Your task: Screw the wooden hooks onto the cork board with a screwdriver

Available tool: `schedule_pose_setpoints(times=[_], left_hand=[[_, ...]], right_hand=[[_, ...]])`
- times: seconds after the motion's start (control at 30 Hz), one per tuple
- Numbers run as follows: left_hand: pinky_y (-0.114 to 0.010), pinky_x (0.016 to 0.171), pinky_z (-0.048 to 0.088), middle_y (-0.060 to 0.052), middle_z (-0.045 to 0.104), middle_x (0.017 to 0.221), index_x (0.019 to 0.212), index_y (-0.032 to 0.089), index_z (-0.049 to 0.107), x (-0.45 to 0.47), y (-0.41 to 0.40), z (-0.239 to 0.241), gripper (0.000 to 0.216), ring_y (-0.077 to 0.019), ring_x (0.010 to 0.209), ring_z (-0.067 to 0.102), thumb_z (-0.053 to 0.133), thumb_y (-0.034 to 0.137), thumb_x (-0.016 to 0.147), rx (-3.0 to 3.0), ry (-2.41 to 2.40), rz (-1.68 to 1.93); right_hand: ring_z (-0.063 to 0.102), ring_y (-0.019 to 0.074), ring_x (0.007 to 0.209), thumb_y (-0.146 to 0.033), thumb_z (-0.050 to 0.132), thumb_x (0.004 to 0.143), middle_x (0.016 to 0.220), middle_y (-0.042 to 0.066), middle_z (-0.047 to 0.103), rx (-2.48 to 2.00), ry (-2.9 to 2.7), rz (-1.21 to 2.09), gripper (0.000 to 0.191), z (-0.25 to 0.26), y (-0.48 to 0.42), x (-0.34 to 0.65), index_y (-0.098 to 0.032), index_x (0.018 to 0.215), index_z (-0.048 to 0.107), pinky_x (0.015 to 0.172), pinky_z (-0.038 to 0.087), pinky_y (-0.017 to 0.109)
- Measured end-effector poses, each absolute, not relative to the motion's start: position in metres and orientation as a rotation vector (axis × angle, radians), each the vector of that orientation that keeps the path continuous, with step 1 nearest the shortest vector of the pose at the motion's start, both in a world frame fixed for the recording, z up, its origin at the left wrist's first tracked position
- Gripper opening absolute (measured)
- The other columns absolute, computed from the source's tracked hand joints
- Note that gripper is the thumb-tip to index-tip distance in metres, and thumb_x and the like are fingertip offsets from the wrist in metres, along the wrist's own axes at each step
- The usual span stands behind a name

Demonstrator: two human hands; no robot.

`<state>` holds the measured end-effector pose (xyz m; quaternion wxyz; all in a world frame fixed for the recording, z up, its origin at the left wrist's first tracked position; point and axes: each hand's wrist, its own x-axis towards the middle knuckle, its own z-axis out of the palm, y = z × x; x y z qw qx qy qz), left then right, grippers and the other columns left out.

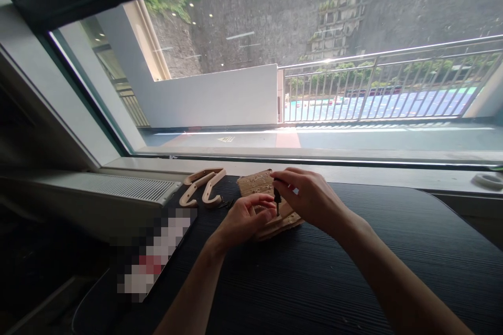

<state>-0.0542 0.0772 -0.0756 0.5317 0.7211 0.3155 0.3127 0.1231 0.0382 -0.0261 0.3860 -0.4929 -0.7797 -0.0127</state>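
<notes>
My right hand is closed around the dark handle of a small screwdriver, held upright with its tip down. Below the tip lies a brown, rough-faced piece that looks like cardboard, pitted with small holes and crumbs. My left hand rests against this piece, its fingers curled close to the screwdriver's tip. What those fingertips pinch, if anything, is too small to make out. Left of the hands sit two pale, wood-coloured bent hooks with holes in them. Several small dark screws lie beside the hooks.
The black table has a rounded right corner. A flat blurred-out object lies at its left. Behind runs a white window sill under a large window, with a white ring-shaped roll at right. A white vented unit stands left.
</notes>
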Motion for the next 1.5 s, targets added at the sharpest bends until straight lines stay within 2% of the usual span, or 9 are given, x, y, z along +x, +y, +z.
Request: schedule_pose_setpoints(times=[0.27, 0.47, 0.63, 0.77, 1.03, 1.13, 1.3, 1.37, 1.5], left_hand=[[-0.029, 0.079, 0.049, -0.009, 0.067, 0.102, 0.104, 0.013, 0.064, -0.043, 0.075, -0.077, 0.034, -0.0212, 0.093, 0.062, 0.062, 0.033, 0.076, 1.784, 0.893, 0.892], [-0.027, 0.079, 0.046, -0.006, 0.07, 0.093, 0.095, 0.015, 0.068, -0.042, 0.075, -0.08, 0.028, -0.0193, 0.089, 0.061, 0.06, 0.035, 0.078, 1.828, 0.965, 0.975], [-0.024, 0.069, 0.045, -0.004, 0.069, 0.084, 0.091, 0.015, 0.069, -0.041, 0.075, -0.081, 0.027, -0.017, 0.077, 0.06, 0.057, 0.037, 0.079, 1.862, 1.01, 0.957], [-0.024, 0.071, 0.045, -0.004, 0.069, 0.085, 0.091, 0.015, 0.069, -0.041, 0.075, -0.081, 0.027, -0.0174, 0.08, 0.061, 0.056, 0.036, 0.08, 1.872, 0.997, 0.971], [-0.026, 0.078, 0.046, -0.004, 0.07, 0.086, 0.089, 0.016, 0.069, -0.04, 0.075, -0.082, 0.026, -0.0184, 0.085, 0.062, 0.054, 0.036, 0.081, 1.892, 0.984, 0.994], [-0.026, 0.077, 0.045, -0.004, 0.07, 0.086, 0.088, 0.016, 0.069, -0.039, 0.075, -0.081, 0.025, -0.0187, 0.084, 0.062, 0.054, 0.035, 0.081, 1.904, 0.986, 0.997], [-0.025, 0.075, 0.045, -0.004, 0.07, 0.082, 0.087, 0.015, 0.069, -0.04, 0.075, -0.081, 0.025, -0.018, 0.081, 0.062, 0.053, 0.034, 0.081, 1.917, 0.959, 0.988], [-0.024, 0.072, 0.045, -0.003, 0.069, 0.082, 0.088, 0.015, 0.069, -0.04, 0.075, -0.082, 0.026, -0.0175, 0.079, 0.061, 0.054, 0.035, 0.081, 1.9, 0.978, 0.983], [-0.023, 0.068, 0.045, -0.004, 0.069, 0.082, 0.088, 0.015, 0.069, -0.04, 0.075, -0.082, 0.027, -0.0169, 0.077, 0.061, 0.055, 0.036, 0.08, 1.875, 1.02, 0.969]], right_hand=[[0.056, 0.0122, 0.066, -0.027, 0.053, 0.087, 0.081, 0.002, 0.067, -1.257, -1.927, -0.07, 0.018, -0.03, 0.042, 0.122, -0.02, 0.096, 0.067, 0.06, 0.038, 0.023], [0.056, 0.0125, 0.066, -0.028, 0.047, 0.09, 0.083, 0.002, 0.066, -1.27, -1.936, -0.103, 0.024, -0.034, 0.044, 0.123, -0.022, 0.106, 0.065, 0.06, 0.038, 0.023], [0.059, 0.014, 0.075, -0.023, 0.044, 0.091, 0.093, 0.003, 0.067, -1.269, -2.001, -0.041, 0.029, -0.034, 0.043, 0.127, -0.022, 0.114, 0.06, 0.066, 0.042, 0.024], [0.061, 0.0147, 0.073, -0.023, 0.046, 0.089, 0.095, 0.003, 0.07, -1.294, -1.98, -0.087, 0.028, -0.035, 0.046, 0.13, -0.022, 0.112, 0.062, 0.066, 0.042, 0.024], [0.06, 0.0142, 0.065, -0.027, 0.052, 0.086, 0.08, 0.003, 0.069, -1.387, -1.936, -0.202, 0.021, -0.035, 0.046, 0.129, -0.021, 0.101, 0.064, 0.059, 0.039, 0.024], [0.059, 0.0143, 0.069, -0.024, 0.049, 0.087, 0.083, 0.004, 0.068, -1.357, -1.992, -0.212, 0.02, -0.032, 0.041, 0.123, -0.02, 0.101, 0.063, 0.061, 0.039, 0.024], [0.061, 0.0153, 0.08, -0.021, 0.043, 0.09, 0.094, 0.005, 0.069, -1.263, -2.108, -0.143, 0.028, -0.029, 0.038, 0.117, -0.021, 0.113, 0.059, 0.068, 0.041, 0.024], [0.062, 0.0156, 0.078, -0.022, 0.044, 0.09, 0.094, 0.004, 0.069, -1.293, -2.085, -0.151, 0.027, -0.031, 0.04, 0.119, -0.022, 0.112, 0.059, 0.065, 0.04, 0.024], [0.059, 0.0146, 0.063, -0.029, 0.05, 0.087, 0.079, 0.002, 0.069, -1.417, -1.974, -0.203, 0.02, -0.036, 0.047, 0.126, -0.021, 0.101, 0.062, 0.058, 0.036, 0.024]])
